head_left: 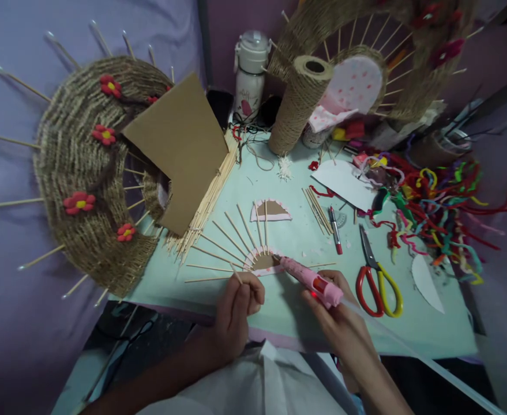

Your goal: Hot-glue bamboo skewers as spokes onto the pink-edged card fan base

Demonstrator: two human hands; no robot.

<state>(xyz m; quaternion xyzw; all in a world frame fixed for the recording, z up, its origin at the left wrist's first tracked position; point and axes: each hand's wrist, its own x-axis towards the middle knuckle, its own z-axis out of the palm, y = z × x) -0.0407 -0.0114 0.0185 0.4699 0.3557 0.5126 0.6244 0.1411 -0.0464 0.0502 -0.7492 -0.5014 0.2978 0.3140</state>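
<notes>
A small half-round cardboard piece (267, 263) with a pink-and-white edge lies on the pale green table (288, 323). Thin wooden sticks (229, 237) fan out from it to the left and upward, and one points right. My left hand (238, 302) is closed, pinching a short wooden stick (236, 273) just left of the piece. In my right hand (337, 314) is a pink glue gun (311, 280), its nozzle tip over the right part of the piece. A second half-round piece (273, 210) lies behind the fan.
Red-and-yellow scissors (378, 282), a marker (335, 230) and loose sticks (318, 210) lie to the right. Colourful pipe cleaners (426, 213) crowd the right side. A twine roll (300, 104) and bottle (251, 75) stand behind. A woven twine ring (80, 155) and cardboard sheet (179, 150) occupy the left.
</notes>
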